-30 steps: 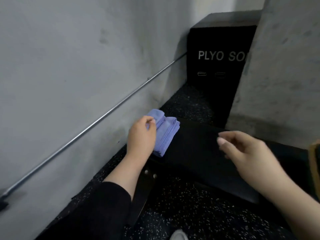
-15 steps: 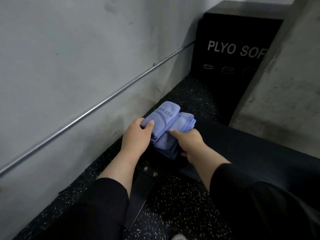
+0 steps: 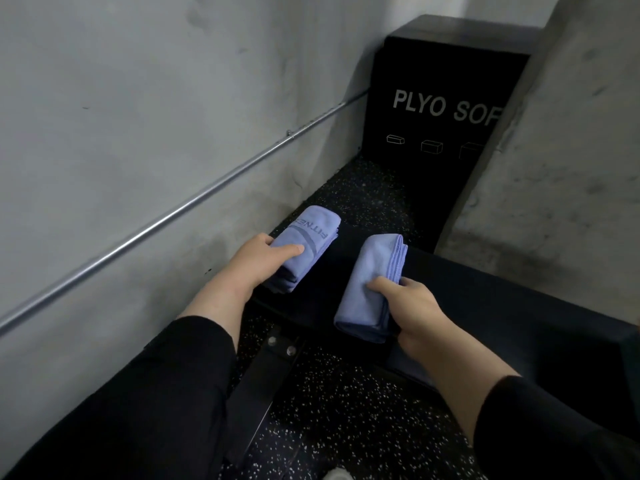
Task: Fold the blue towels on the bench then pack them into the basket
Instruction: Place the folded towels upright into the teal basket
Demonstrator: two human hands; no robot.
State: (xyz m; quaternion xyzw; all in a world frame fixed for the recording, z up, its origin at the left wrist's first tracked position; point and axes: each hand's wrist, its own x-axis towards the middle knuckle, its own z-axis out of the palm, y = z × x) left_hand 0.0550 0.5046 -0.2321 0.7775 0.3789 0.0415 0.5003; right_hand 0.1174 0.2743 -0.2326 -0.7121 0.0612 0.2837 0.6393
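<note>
Head view: your left hand (image 3: 254, 263) and right hand (image 3: 417, 311) each grip a folded towel, left towel (image 3: 306, 244) and right towel (image 3: 370, 285), over the bench (image 3: 502, 306); folding looks done, packing remains, no basket visible.

Left hand (image 3: 254, 261) holds a printed folded blue towel (image 3: 304, 247). Right hand (image 3: 414, 315) holds a plain folded towel (image 3: 370, 289) above the black worktop (image 3: 519, 306).

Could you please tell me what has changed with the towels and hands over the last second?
The right hand reached in, gripped the plain towel and drew it rightward off the stack. The left hand kept gripping the printed towel on the bench.
</note>
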